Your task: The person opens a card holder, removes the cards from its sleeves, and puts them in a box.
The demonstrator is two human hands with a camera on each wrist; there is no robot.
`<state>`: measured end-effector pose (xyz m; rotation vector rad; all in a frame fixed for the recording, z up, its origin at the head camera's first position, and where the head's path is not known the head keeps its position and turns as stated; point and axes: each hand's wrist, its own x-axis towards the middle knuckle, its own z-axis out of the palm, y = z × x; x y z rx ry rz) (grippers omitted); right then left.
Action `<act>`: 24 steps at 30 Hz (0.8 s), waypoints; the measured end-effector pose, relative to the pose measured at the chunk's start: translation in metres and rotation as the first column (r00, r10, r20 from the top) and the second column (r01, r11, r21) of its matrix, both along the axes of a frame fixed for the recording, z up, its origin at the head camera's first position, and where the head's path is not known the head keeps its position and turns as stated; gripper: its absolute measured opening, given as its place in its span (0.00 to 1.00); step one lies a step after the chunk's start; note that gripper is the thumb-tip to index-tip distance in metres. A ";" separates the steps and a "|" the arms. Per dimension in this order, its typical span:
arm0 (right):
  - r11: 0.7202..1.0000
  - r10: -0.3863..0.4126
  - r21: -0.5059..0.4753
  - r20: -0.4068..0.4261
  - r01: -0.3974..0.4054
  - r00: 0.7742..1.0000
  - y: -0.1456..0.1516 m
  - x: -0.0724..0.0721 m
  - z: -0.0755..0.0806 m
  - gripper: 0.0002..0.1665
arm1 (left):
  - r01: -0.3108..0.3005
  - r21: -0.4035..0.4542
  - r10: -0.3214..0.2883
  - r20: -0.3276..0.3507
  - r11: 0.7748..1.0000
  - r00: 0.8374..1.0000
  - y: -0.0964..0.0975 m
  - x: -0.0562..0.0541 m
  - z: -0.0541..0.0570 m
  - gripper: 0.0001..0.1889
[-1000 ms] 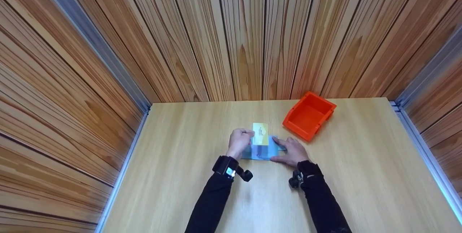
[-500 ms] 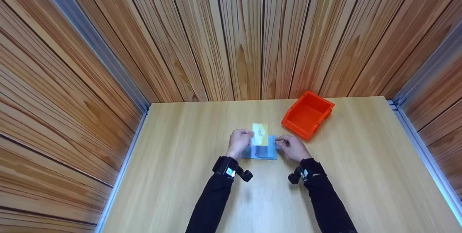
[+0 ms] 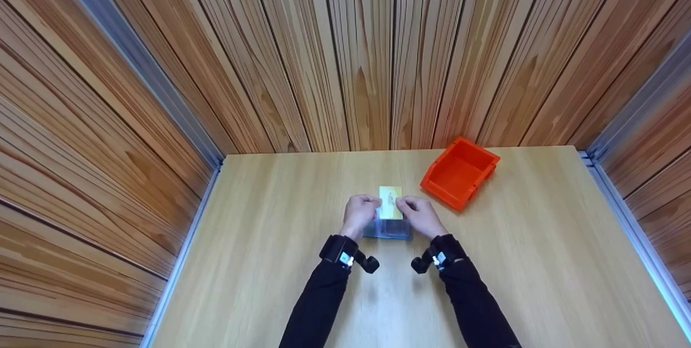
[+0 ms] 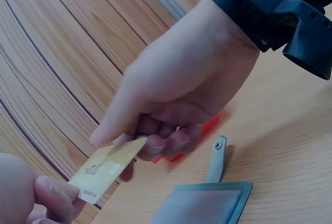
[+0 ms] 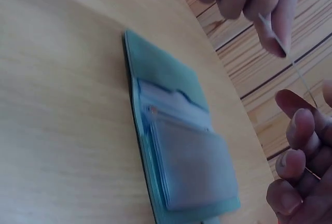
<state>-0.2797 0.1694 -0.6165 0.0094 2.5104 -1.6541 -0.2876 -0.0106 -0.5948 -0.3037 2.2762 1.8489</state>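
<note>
Between my two hands is a yellow card (image 3: pixel 390 203), held tilted above a card holder. My left hand (image 3: pixel 359 215) pinches its left edge; in the left wrist view its fingertips (image 4: pixel 54 195) show at the card's corner. At the opposite edge my right hand (image 3: pixel 422 216) pinches the card between thumb and fingers, the other fingers curled under. The teal card holder (image 5: pixel 165 66) lies open on the table, its clear plastic sleeves (image 5: pixel 194 169) facing up. A snap strap (image 4: pixel 218 159) sticks out from one side of it. In the right wrist view the card appears nearly edge-on.
An orange bin (image 3: pixel 460 172) stands at the back right, just beyond my right hand. The wooden table (image 3: pixel 291 191) ends at a wood-panelled wall (image 3: pixel 367 67) behind, with metal rails along both sides.
My right hand has let go of the card holder's right side and moved left and up to the card's right edge. The left hand has kept its hold on the card.
</note>
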 end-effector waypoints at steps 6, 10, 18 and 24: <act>1.000 -0.017 -0.022 -0.068 0.016 0.998 -0.005 0.001 -0.004 0.20 | 0.003 0.008 -0.003 -0.009 1.000 1.000 0.001 0.000 -0.001 0.09; 0.999 -0.030 -0.029 -0.056 0.028 0.998 -0.005 0.000 -0.007 0.20 | 0.005 0.014 -0.004 -0.010 1.000 1.000 0.002 0.000 -0.001 0.09; 0.999 -0.040 -0.013 -0.037 0.039 0.999 -0.003 0.000 -0.009 0.18 | 0.009 0.011 -0.009 0.002 1.000 1.000 0.000 0.003 -0.003 0.09; 0.999 -0.052 -0.003 -0.025 0.052 0.998 0.003 -0.002 -0.005 0.19 | 0.007 -0.034 -0.006 0.032 0.999 0.999 -0.007 0.002 -0.005 0.08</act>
